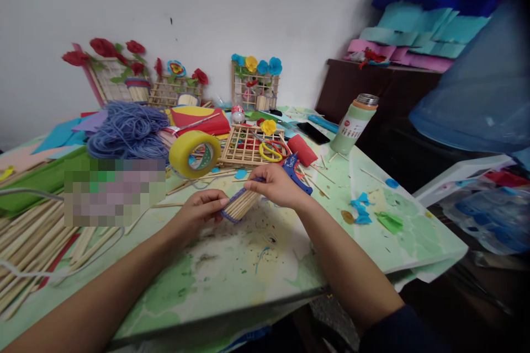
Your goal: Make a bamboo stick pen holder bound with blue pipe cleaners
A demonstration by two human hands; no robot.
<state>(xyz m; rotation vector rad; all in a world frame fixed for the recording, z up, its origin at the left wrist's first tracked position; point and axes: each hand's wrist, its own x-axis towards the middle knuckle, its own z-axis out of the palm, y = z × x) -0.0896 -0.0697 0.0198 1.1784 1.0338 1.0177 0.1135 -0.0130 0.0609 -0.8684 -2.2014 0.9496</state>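
Observation:
Near the middle of the table, a small piece of wooden sticks edged with blue cord [242, 205] is held tilted between both hands. My left hand [206, 207] grips its lower left end with thumb and fingers. My right hand [271, 183] pinches its upper right end by the blue edging. A blue glue gun [296, 175] lies just beyond my right hand. Behind the hands are a wooden lattice [244, 146] with a yellow flower, scissors with yellow and red handles [271, 151], and a roll of yellow tape [194, 153].
Blue cord [126, 131] and wooden sticks [37, 242] lie on the left, with a pale cable across them. A bottle [353, 128], a black phone [313, 133] and paper scraps [361, 208] are on the right. Flowered lattices [256, 83] lean on the wall.

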